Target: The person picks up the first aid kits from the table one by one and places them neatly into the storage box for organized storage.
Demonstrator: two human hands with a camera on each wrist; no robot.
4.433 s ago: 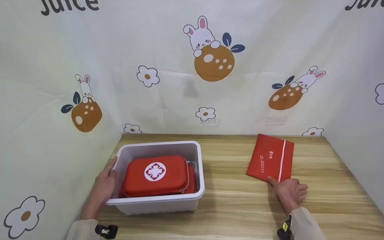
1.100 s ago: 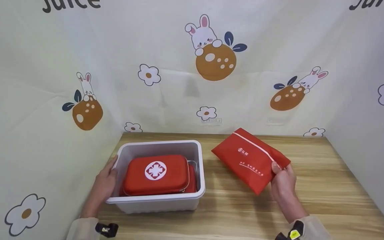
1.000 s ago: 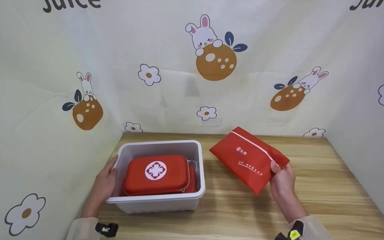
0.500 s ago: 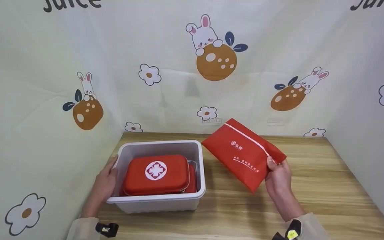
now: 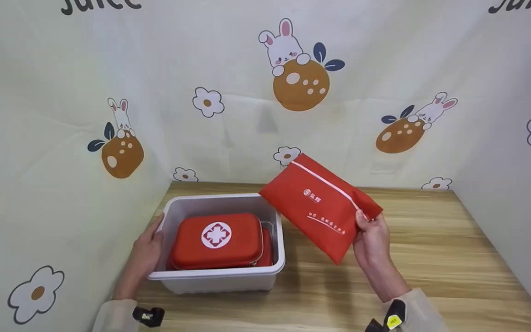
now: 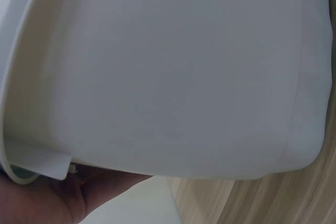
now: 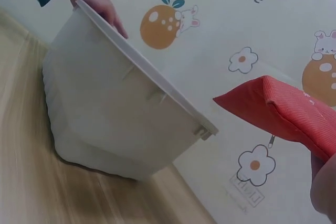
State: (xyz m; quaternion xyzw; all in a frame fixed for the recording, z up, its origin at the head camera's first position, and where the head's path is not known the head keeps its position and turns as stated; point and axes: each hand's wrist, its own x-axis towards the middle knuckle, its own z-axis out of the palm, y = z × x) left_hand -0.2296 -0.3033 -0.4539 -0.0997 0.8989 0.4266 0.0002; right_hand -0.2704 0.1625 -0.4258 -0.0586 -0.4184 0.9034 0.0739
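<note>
A light grey plastic bin [image 5: 219,282] stands on the table at left of centre. In it lies a red first aid kit [image 5: 242,242] with a white cross, on top of another red item [image 5: 267,249] that is mostly covered. My left hand [image 5: 145,251] holds the bin's left rim; in the left wrist view the bin's outer wall [image 6: 173,77] fills most of the frame. My right hand [image 5: 374,242] pinches a flat red zip pouch [image 5: 316,203] by its right corner. The pouch is tilted in the air, its left corner over the bin's right rim.
The wood-grain table [image 5: 431,258] reaches back to a patterned curtain [image 5: 228,138], which also encloses the left and right sides. A clear or metallic edge [image 5: 268,226] shows beside the first aid kit inside the bin.
At first the pouch lay on the table at right under my right hand. It has since been lifted, turned and carried left to the bin's edge. The left hand and bin stay put.
</note>
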